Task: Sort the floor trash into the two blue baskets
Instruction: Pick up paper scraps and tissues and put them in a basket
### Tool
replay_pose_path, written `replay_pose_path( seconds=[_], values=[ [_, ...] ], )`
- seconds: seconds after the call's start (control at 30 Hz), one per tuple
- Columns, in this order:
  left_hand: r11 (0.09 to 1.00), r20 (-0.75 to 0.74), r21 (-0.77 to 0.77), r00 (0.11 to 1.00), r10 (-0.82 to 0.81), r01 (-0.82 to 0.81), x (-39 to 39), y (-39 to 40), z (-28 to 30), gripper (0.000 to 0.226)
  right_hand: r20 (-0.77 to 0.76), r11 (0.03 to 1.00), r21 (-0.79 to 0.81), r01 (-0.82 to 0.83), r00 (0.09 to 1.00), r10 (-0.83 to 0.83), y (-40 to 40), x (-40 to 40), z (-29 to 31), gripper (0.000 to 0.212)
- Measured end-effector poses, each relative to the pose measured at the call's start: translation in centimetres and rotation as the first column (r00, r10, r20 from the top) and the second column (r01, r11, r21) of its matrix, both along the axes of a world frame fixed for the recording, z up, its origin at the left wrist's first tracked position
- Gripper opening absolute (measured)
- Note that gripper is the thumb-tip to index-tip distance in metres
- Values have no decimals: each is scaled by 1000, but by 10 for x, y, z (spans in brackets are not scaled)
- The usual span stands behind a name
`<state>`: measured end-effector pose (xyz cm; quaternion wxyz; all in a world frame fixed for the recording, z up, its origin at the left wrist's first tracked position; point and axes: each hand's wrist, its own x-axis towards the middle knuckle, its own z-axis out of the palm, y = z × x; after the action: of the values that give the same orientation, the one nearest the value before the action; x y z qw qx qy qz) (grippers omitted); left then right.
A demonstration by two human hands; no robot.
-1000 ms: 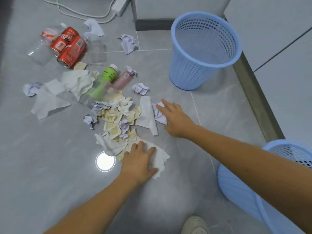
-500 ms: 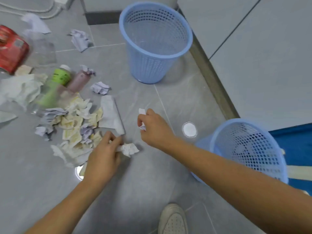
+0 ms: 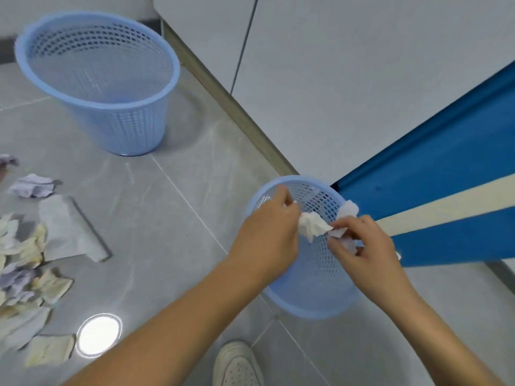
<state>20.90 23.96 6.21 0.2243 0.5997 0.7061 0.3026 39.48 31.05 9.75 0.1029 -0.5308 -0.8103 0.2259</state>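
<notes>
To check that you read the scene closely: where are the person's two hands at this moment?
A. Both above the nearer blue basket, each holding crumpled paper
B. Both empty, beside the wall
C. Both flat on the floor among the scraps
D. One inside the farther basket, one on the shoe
A: the left hand and the right hand each pinch crumpled paper over the nearer blue basket.

Bright, even overhead light; round glare spot [image 3: 99, 335] on floor tile [image 3: 172, 218] below-left of left hand [image 3: 267, 232]. Soft shadows. Slight motion blur w/ wide-angle bending at edges.
</notes>
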Motion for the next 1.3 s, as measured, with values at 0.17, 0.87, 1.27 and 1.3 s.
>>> replay_pose_path(
  seconds=[0.17, 0.87, 1.27, 1.3],
  values=[
    [978, -193, -171, 969, -151, 119, 5, -9, -1, 41, 195, 994, -104, -35, 979, 55, -15, 11, -1, 45],
    [566, -354, -286, 634, 687, -773, -203, -285, -141, 59, 272, 545, -404, -735, 472, 838, -140, -395, -145, 80],
    [578, -355, -396, 699, 620, -714, -197, -327, -165, 37, 295, 529, -193, -827, 465, 835, -137, -365, -211, 52],
    [585, -321, -381, 696, 642, -716, -197, -329, -164, 35, 295, 547, -222, -807, 479, 827, -135, -362, -211, 47]
  ],
)
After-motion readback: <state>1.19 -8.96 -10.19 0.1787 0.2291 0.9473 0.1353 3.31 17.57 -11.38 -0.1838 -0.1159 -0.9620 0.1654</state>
